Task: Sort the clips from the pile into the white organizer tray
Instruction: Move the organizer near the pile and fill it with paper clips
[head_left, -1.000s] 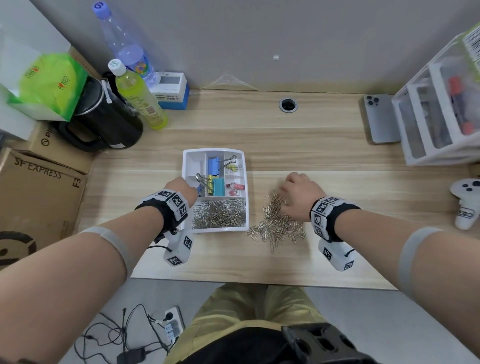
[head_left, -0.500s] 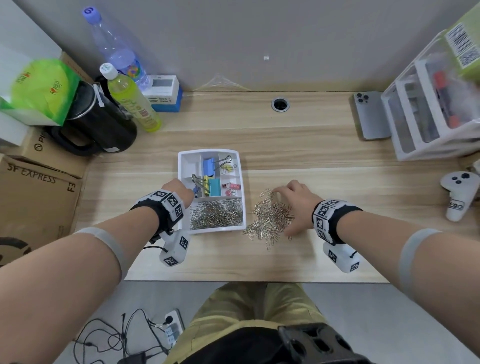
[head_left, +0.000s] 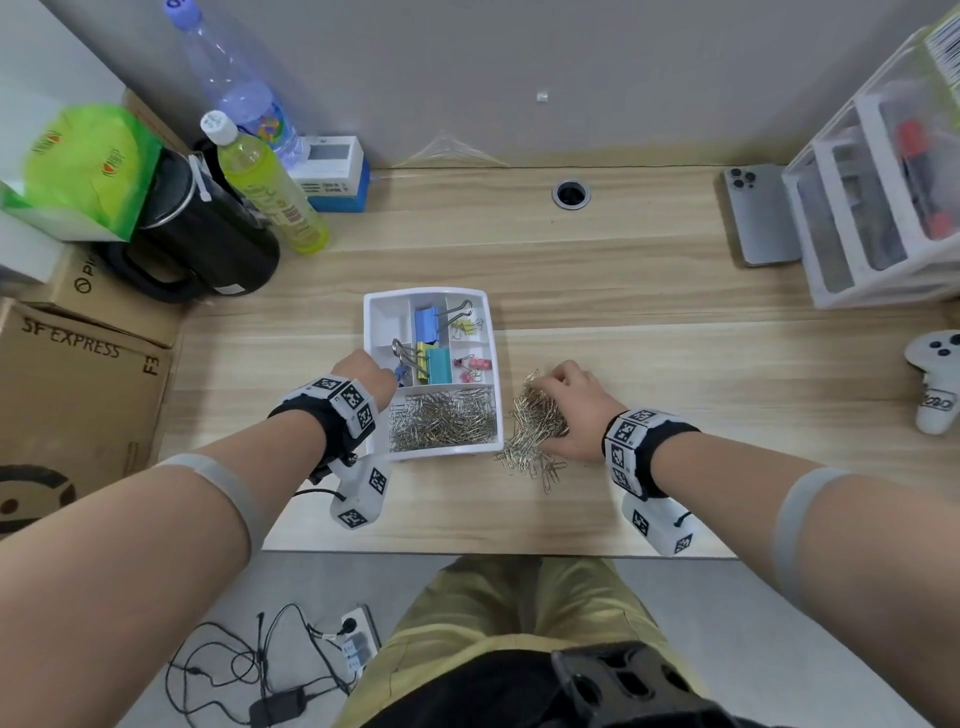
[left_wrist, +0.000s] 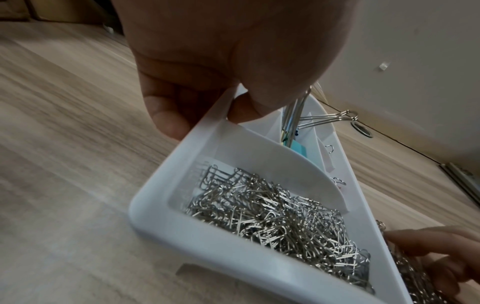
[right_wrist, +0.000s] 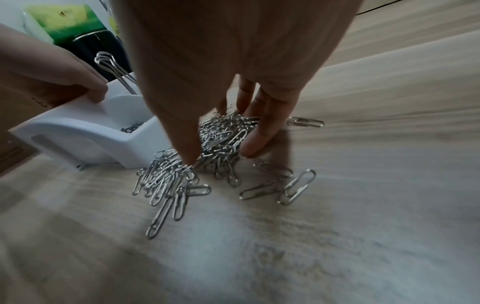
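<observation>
The white organizer tray (head_left: 445, 452) sits mid-table, its front compartment full of silver paper clips (head_left: 441, 422) and its rear compartments holding coloured binder clips (head_left: 430, 340). My left hand (head_left: 365, 376) grips the tray's left rim (left_wrist: 182, 156), thumb inside and fingers outside. Right beside the tray lies the pile of paper clips (head_left: 535, 422). My right hand (head_left: 571, 410) is cupped over it. In the right wrist view the thumb and fingers (right_wrist: 253, 142) close around a bunch of the clips (right_wrist: 221, 131). A few loose clips (right_wrist: 296, 188) lie nearer the table's front edge.
A black kettle (head_left: 208, 244), a yellow-green bottle (head_left: 265, 192) and a clear bottle (head_left: 234, 78) stand at the back left beside cardboard boxes (head_left: 78, 395). At the right are a phone (head_left: 758, 218), a white drawer unit (head_left: 883, 208) and a white controller (head_left: 940, 384).
My right hand has swept left, pushing the paper clip pile into a tighter heap against the tray's right side. The left hand stays on the tray's rim.
</observation>
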